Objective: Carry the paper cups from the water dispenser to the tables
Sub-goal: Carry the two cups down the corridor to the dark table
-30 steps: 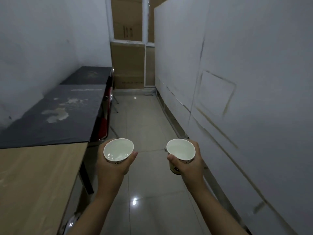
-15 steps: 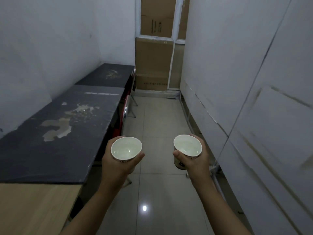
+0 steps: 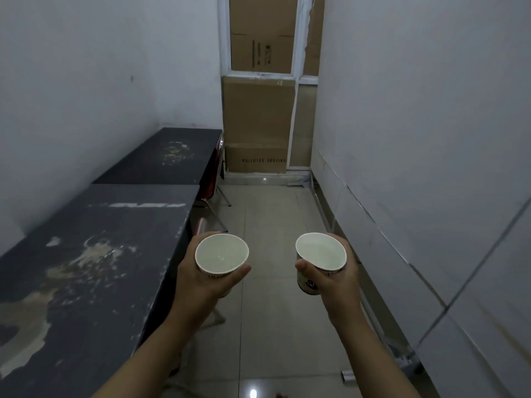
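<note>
**Trainee:** While both cups are in transit, where exactly are they and how are they gripped?

**Instructor:** Each white round paper cup is carried upright at about waist level, over the pale tiled floor of the narrow aisle. The left hand wraps the left paper cup from below and behind, thumb pressed on the near wall just under the rim. The right hand clasps the right paper cup the same way, thumb on the printed side, fingers curled round the far side. Both rims appear level, and the pale surface inside suggests liquid, which would explain the upright carry.

**Trainee:** Why are the cups held apart?

**Instructor:** Probably so that the rims cannot knock together. They sit well apart, neither touching the other nor any table.

**Trainee:** Where should they go?

**Instructor:** The near dark rectangular table with worn, flaking paint stands just beside the left hand, along the left wall. A second dark table lies beyond it, with a red chair tucked at its edge. Set-down is not yet done; judged from position, the left cup is closest to the near table.

**Trainee:** Any risk?

**Instructor:** Thin paper walls deform under a tight squeeze, so light, even pressure is advisable.
</note>
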